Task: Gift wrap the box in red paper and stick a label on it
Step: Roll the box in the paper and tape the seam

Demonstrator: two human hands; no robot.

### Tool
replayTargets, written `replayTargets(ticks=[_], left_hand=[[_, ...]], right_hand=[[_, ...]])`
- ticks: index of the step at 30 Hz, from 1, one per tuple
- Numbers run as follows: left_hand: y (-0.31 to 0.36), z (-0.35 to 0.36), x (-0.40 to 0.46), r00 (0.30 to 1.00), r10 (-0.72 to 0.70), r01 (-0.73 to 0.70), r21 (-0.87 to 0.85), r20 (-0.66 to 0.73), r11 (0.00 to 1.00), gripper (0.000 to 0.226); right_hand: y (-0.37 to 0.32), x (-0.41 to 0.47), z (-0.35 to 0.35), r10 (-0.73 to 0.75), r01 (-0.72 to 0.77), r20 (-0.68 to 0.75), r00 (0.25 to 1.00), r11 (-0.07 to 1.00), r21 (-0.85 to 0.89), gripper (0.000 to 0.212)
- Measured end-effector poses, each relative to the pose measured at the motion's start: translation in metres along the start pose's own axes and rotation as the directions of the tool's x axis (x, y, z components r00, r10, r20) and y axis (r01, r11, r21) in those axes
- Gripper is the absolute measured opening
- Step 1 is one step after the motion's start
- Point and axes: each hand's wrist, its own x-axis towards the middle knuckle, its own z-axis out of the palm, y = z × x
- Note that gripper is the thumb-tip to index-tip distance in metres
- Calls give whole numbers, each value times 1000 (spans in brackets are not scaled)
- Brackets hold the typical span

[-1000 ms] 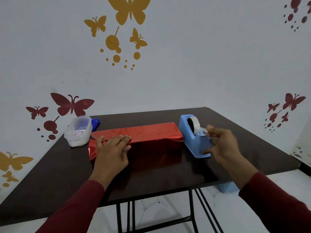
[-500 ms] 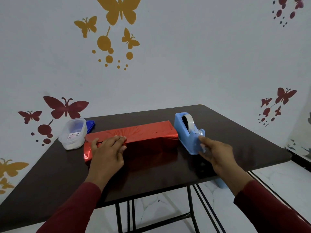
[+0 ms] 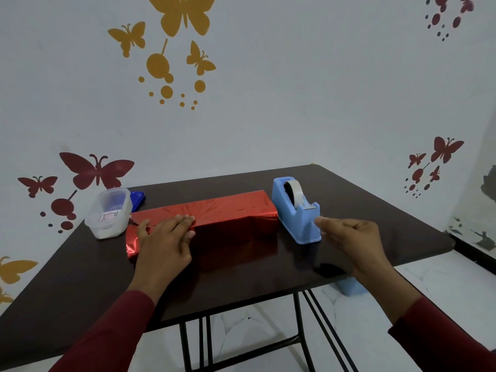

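Head view: two hands, both in dark red sleeves, over one dark table [image 3: 80,285]. Left hand [image 3: 163,244] lies flat, fingers straight and together, pressing the near-left top of one box wrapped in red paper [image 3: 222,213]; box lies lengthwise mid-table, paper loose and crinkled at its left end. Right hand [image 3: 354,237] hovers just right of one blue tape dispenser [image 3: 298,213], fingers loosely curled, fingertip close to the dispenser; cannot tell if it holds tape. Dispenser touches the box's right end, one tape roll [image 3: 294,193] in it. Farther left, one clear plastic container [image 3: 108,213] with a label-like paper inside; one blue lid [image 3: 138,200] behind it.
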Motion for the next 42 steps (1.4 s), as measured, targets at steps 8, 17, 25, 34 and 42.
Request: replayTargets(ticks=[8, 17, 25, 34, 42], left_hand=[[1, -2, 0, 1000, -20, 20, -9, -1, 1000, 37], [1, 0, -3, 999, -33, 34, -48, 6, 998, 36], [-1, 2, -5, 999, -30, 30, -59, -13, 998, 37], [-1, 5, -5, 999, -31, 29, -59, -31, 998, 35], [-1, 4, -5, 999, -47, 46, -69, -7, 997, 35]], right_hand=[[-52, 4, 42, -49, 91, 343, 938, 990, -108, 20], [-87, 39, 136, 199, 85, 657, 727, 924, -373, 16], [-93, 70, 206, 421, 166, 651, 632, 747, -644, 10], [-81, 91, 229, 594, 104, 536, 600, 606, -788, 11], [-76, 96, 234, 616, 86, 512, 598, 586, -805, 30]])
